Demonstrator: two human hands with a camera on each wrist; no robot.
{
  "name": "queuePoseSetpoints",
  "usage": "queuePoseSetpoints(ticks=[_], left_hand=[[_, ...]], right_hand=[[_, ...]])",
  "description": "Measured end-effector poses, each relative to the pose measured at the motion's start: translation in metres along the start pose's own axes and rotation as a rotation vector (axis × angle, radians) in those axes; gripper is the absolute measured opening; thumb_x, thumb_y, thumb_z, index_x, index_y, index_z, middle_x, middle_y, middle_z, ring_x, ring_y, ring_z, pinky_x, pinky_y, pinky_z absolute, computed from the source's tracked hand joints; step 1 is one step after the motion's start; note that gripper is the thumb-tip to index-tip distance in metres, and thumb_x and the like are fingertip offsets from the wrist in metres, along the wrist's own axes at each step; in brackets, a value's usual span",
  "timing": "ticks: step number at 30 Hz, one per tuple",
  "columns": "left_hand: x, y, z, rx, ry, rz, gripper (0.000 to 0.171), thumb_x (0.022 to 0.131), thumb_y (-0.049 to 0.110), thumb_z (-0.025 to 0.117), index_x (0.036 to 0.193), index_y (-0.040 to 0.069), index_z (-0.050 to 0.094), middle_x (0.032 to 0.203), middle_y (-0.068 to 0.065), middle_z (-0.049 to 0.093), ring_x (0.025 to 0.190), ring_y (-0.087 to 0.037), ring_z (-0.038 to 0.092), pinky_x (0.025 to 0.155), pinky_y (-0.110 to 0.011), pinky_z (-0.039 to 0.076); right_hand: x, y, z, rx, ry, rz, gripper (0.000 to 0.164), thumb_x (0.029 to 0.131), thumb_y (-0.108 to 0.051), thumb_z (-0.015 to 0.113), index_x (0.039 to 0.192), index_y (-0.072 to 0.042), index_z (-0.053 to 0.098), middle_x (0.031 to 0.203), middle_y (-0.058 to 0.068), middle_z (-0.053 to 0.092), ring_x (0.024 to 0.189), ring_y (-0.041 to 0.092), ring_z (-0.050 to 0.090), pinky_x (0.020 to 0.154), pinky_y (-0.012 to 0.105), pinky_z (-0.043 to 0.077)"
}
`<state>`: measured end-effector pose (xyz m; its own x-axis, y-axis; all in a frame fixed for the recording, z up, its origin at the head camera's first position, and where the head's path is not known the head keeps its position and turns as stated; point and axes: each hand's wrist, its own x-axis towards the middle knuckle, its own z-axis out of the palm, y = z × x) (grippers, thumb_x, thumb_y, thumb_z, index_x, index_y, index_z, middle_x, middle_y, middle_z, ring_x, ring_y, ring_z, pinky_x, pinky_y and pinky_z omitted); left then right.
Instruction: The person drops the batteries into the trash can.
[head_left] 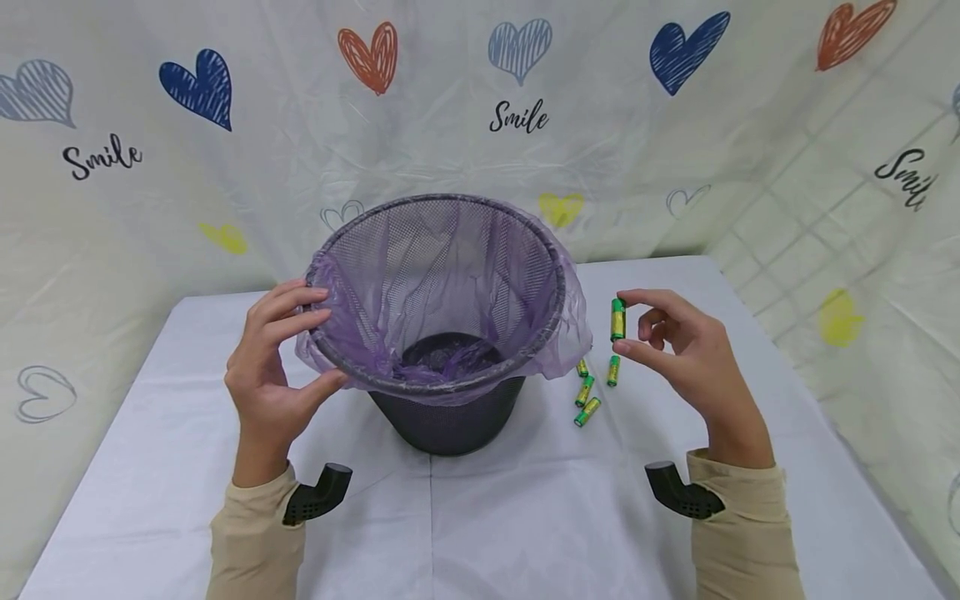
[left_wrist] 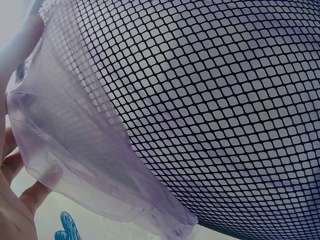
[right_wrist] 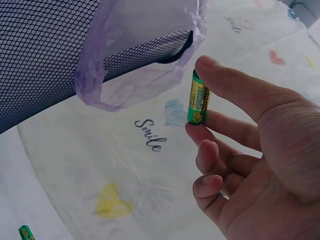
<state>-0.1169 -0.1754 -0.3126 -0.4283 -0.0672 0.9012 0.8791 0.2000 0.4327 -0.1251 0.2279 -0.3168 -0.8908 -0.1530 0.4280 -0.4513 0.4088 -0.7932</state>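
A black mesh wastebasket (head_left: 450, 421) stands on the table, its mouth tipped toward me. It is lined with a thin purple bag (head_left: 566, 329) folded over the rim. My left hand (head_left: 273, 375) grips the rim on the left side, thumb in front and fingers over the edge; the left wrist view shows its fingers (left_wrist: 35, 195) against the bag. To the right of the basket, my right hand (head_left: 686, 346) pinches a green and yellow battery (head_left: 618, 320) by its two ends, held upright above the table. The right wrist view shows the same battery (right_wrist: 199, 100) between thumb and fingertip.
Several more green batteries (head_left: 587, 412) lie on the table just right of the basket, one partly hidden by the bag. A white cloth covers the table (head_left: 510, 525). Behind it hangs a curtain (head_left: 442, 142) printed with hearts and "Smile".
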Motion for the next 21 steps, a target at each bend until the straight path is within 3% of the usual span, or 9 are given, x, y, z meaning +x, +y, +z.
queuePoseSetpoints(ticks=[9, 21], left_hand=[[0.003, 0.007, 0.002, -0.003, 0.008, 0.009, 0.055, 0.065, 0.031, 0.082, 0.092, -0.013, 0.063, 0.105, -0.024, 0.062, 0.114, -0.038, 0.050, 0.104, -0.043, 0.039], [0.003, 0.006, 0.003, 0.012, 0.003, 0.008, 0.055, 0.066, 0.032, 0.081, 0.092, -0.012, 0.063, 0.105, -0.024, 0.062, 0.114, -0.037, 0.050, 0.104, -0.042, 0.040]], right_hand=[[0.008, -0.014, 0.001, -0.005, 0.005, -0.017, 0.054, 0.068, 0.005, 0.074, 0.117, -0.011, 0.060, 0.076, 0.005, 0.050, 0.073, 0.015, 0.048, 0.059, 0.022, 0.038], [0.018, -0.040, 0.006, 0.160, -0.014, -0.127, 0.050, 0.067, 0.017, 0.067, 0.115, 0.008, 0.056, 0.075, 0.008, 0.049, 0.072, 0.012, 0.046, 0.056, 0.020, 0.036]])
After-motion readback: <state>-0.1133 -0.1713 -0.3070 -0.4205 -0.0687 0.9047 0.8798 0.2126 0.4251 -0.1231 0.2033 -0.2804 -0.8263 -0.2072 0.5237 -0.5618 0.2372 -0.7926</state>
